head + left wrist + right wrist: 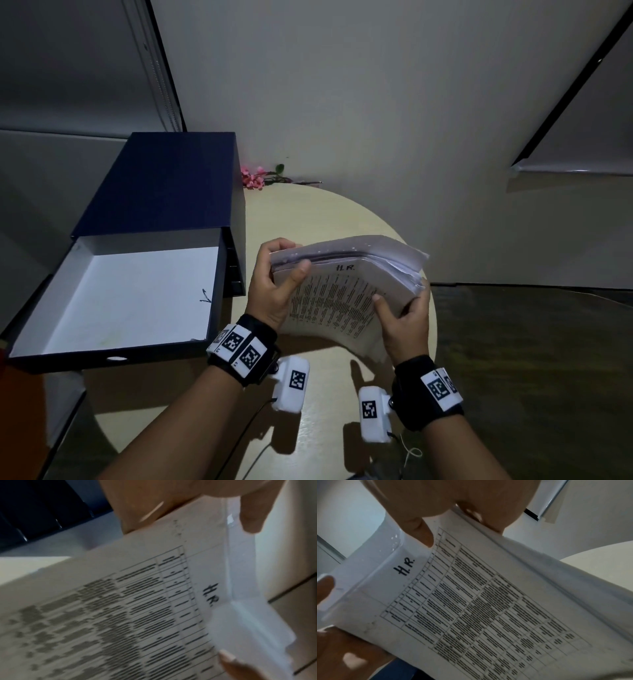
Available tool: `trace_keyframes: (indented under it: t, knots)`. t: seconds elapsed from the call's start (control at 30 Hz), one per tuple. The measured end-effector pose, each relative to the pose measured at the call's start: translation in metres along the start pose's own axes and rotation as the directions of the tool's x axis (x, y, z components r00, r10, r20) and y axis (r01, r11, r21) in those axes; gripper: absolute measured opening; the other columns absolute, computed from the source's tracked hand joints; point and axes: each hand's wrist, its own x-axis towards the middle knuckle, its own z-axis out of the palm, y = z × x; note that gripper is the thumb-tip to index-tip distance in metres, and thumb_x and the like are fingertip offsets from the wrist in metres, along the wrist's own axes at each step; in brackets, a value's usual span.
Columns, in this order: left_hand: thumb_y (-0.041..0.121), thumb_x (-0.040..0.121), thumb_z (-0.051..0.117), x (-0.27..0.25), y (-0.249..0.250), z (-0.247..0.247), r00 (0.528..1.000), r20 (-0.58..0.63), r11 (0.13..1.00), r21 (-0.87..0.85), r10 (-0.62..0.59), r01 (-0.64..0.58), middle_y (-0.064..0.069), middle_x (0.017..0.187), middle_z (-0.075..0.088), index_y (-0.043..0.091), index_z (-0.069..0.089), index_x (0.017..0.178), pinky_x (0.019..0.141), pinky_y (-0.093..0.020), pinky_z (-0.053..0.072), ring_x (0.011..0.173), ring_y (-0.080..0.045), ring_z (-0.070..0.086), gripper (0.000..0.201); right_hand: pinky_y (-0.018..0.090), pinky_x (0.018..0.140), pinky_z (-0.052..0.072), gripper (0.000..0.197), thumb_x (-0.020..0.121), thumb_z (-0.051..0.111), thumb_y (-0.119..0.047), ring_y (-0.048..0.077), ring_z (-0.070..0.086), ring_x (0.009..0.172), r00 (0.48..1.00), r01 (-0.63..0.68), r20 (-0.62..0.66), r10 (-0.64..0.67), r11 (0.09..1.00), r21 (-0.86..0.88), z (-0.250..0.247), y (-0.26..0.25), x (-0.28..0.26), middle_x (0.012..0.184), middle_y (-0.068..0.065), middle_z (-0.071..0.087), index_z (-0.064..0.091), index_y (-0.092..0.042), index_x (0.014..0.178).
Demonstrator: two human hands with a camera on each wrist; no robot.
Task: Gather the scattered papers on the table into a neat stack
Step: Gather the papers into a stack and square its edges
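Observation:
A thick bundle of papers point(342, 291) is held up above the round table point(318, 219), bent in an arc, its front sheet a printed table marked "H.R.". My left hand point(274, 284) grips the bundle's left edge, thumb on the front sheet and fingers curled over the top. On the bundle's right edge my right hand point(404, 315) grips it, thumb in front and fingers behind. The left wrist view shows the printed sheet point(137, 615) close up, with my left hand point(188, 504) on its top edge. In the right wrist view my right hand point(453, 507) holds the same sheet point(488, 601).
A dark blue box point(164, 181) stands at the left of the table, its white-lined drawer point(130, 301) pulled open toward me. Pink flowers point(253, 178) lie at the table's far edge by the wall. Dark floor lies to the right.

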Motion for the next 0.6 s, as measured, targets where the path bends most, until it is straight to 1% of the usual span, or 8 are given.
trace_keyframes:
  t: [0.1, 0.17, 0.27, 0.33, 0.4, 0.47, 0.53, 0.6]
  knots:
    - [0.062, 0.072, 0.07, 0.006, 0.01, 0.003, 0.995, -0.093, 0.999, -0.042, 0.028, -0.032, -0.017, 0.112, 0.063, 0.028, 0.061, 0.097, 0.095, -0.058, 0.046, 0.105, -0.039, 0.059, 0.043, 0.015, 0.073, 0.056, 0.064, 0.087, 0.068, 0.005, -0.01, 0.064, 0.095, 0.999, 0.035, -0.015, -0.035, 0.999, 0.0, 0.001, -0.002, 0.001, 0.11, -0.008, 0.059, 0.041, -0.043, 0.12]
    - [0.064, 0.072, 0.069, 0.01, 0.016, 0.005, 0.992, -0.122, 0.998, -0.058, 0.015, -0.023, -0.022, 0.113, 0.062, 0.027, 0.062, 0.095, 0.093, -0.054, 0.046, 0.103, -0.038, 0.059, 0.045, 0.015, 0.075, 0.056, 0.062, 0.087, 0.068, 0.006, -0.01, 0.064, 0.095, 0.999, 0.043, -0.014, -0.043, 0.999, -0.001, 0.0, -0.002, 0.001, 0.111, -0.009, 0.059, 0.042, -0.04, 0.119]
    - [0.053, 0.076, 0.069, 0.014, 0.02, 0.007, 0.99, -0.137, 0.999, -0.015, 0.029, -0.031, -0.018, 0.109, 0.065, 0.022, 0.063, 0.094, 0.091, -0.053, 0.048, 0.102, -0.035, 0.061, 0.035, 0.021, 0.078, 0.059, 0.059, 0.087, 0.066, 0.008, -0.005, 0.066, 0.096, 0.999, 0.053, -0.006, -0.053, 0.999, 0.008, 0.0, -0.005, 0.002, 0.11, -0.007, 0.06, 0.044, -0.037, 0.118]
    - [0.044, 0.079, 0.068, 0.017, 0.018, 0.008, 0.988, -0.148, 0.999, 0.019, 0.044, -0.042, -0.014, 0.104, 0.067, 0.017, 0.064, 0.093, 0.091, -0.05, 0.049, 0.101, -0.033, 0.062, 0.031, 0.021, 0.077, 0.058, 0.058, 0.087, 0.065, 0.01, -0.003, 0.067, 0.095, 0.999, 0.054, -0.001, -0.054, 0.998, 0.021, 0.001, -0.006, 0.003, 0.108, -0.007, 0.061, 0.045, -0.035, 0.118]
    - [0.042, 0.078, 0.068, 0.018, 0.015, 0.008, 0.988, -0.147, 0.997, 0.061, 0.051, -0.042, -0.007, 0.102, 0.069, 0.015, 0.065, 0.094, 0.086, -0.041, 0.052, 0.098, -0.025, 0.064, 0.031, 0.022, 0.077, 0.059, 0.057, 0.087, 0.067, 0.008, -0.002, 0.067, 0.095, 0.998, 0.065, -0.011, -0.064, 0.998, 0.016, 0.002, -0.007, 0.003, 0.107, -0.008, 0.062, 0.046, -0.035, 0.117]
    - [0.04, 0.077, 0.069, 0.018, 0.013, 0.009, 0.989, -0.136, 0.993, 0.106, 0.06, -0.045, -0.001, 0.101, 0.07, 0.017, 0.065, 0.094, 0.081, -0.031, 0.053, 0.096, -0.016, 0.066, 0.029, 0.026, 0.08, 0.059, 0.054, 0.084, 0.071, -0.002, 0.0, 0.067, 0.097, 0.997, 0.071, -0.026, -0.071, 0.997, 0.001, 0.002, -0.006, 0.004, 0.107, -0.008, 0.064, 0.047, -0.035, 0.119]
    - [0.036, 0.079, 0.07, 0.018, 0.011, 0.008, 0.988, -0.134, 0.992, 0.117, 0.07, -0.055, 0.0, 0.099, 0.07, 0.016, 0.065, 0.093, 0.083, -0.029, 0.052, 0.095, -0.014, 0.065, 0.026, 0.027, 0.08, 0.059, 0.052, 0.082, 0.07, -0.006, 0.001, 0.067, 0.096, 0.998, 0.056, -0.034, -0.055, 0.998, 0.002, 0.002, -0.004, 0.004, 0.107, -0.008, 0.065, 0.047, -0.026, 0.124]
    - [0.031, 0.083, 0.071, 0.019, 0.007, 0.006, 0.987, -0.132, 0.985, 0.155, 0.091, -0.07, 0.0, 0.097, 0.07, 0.014, 0.065, 0.093, 0.087, -0.032, 0.051, 0.094, -0.014, 0.063, 0.021, 0.027, 0.078, 0.057, 0.053, 0.084, 0.069, 0.001, -0.001, 0.066, 0.092, 0.998, 0.046, -0.035, -0.046, 0.999, -0.007, 0.001, -0.003, 0.005, 0.104, -0.007, 0.064, 0.045, -0.016, 0.127]
